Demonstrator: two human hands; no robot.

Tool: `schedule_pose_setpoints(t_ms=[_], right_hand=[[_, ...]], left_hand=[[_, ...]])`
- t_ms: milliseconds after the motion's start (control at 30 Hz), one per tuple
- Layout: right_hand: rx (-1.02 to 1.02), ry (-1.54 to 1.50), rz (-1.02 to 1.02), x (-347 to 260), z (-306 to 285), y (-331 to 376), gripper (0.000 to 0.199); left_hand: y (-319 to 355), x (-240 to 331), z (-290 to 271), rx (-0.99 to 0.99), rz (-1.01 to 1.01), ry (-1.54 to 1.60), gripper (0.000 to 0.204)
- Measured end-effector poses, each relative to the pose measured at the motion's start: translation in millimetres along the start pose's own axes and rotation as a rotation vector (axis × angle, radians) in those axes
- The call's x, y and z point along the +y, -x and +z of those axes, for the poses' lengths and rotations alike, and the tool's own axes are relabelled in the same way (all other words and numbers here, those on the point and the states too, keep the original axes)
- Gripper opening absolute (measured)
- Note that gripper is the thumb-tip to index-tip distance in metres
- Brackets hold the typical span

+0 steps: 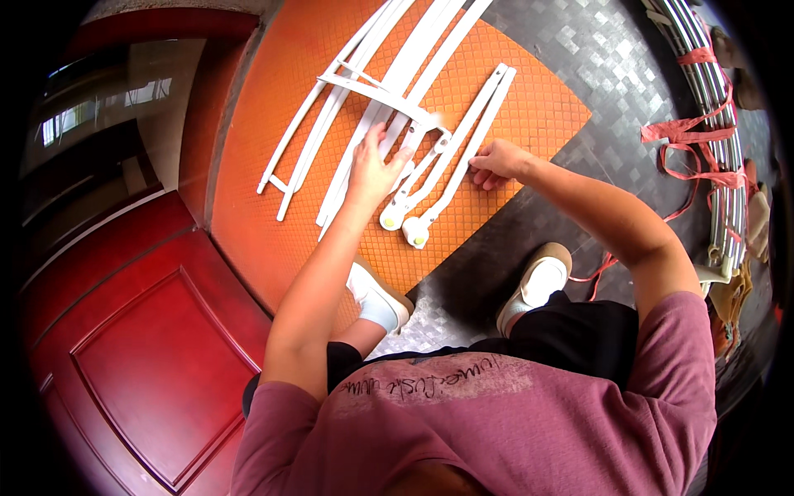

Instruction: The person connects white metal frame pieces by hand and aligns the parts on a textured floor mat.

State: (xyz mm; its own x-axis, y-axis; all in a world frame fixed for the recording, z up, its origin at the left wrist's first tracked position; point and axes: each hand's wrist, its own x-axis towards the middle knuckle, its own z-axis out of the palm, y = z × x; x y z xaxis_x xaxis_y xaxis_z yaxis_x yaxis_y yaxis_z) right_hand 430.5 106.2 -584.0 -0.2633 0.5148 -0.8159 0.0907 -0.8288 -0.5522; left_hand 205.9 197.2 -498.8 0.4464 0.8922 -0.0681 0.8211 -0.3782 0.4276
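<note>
A white metal frame of several long curved bars (389, 91) lies on an orange textured mat (273, 207). Two bars end in round yellowish caps (416, 231) near my feet. My left hand (374, 165) rests flat on the middle bars, fingers spread around a flat white strip. My right hand (499, 161) is curled with its fingertips on the outer bar, which runs up toward the far right corner of the mat.
A red panelled door (141, 347) stands at the left. A bundle of white bars tied with red strips (711, 124) lies on the grey patterned floor (595, 58) at the right. My two white shoes (538, 281) sit at the mat's near edge.
</note>
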Motion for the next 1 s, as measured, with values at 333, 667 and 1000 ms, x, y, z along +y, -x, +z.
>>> schedule_pose_setpoints(t_ms=[333,667,1000], right_hand=[[-0.062,-0.098,-0.042,8,-10,4,0.023],[-0.113,-0.105,-0.023,5,-14,3,0.021],[-0.142,-0.232,-0.098,21,-21,0,0.021]], left_hand=[[-17,9,24,-0.418,-0.195,0.426,0.038],[9,100,23,-0.324,0.029,0.19,0.025],[13,101,74,-0.166,0.013,0.042,0.021]])
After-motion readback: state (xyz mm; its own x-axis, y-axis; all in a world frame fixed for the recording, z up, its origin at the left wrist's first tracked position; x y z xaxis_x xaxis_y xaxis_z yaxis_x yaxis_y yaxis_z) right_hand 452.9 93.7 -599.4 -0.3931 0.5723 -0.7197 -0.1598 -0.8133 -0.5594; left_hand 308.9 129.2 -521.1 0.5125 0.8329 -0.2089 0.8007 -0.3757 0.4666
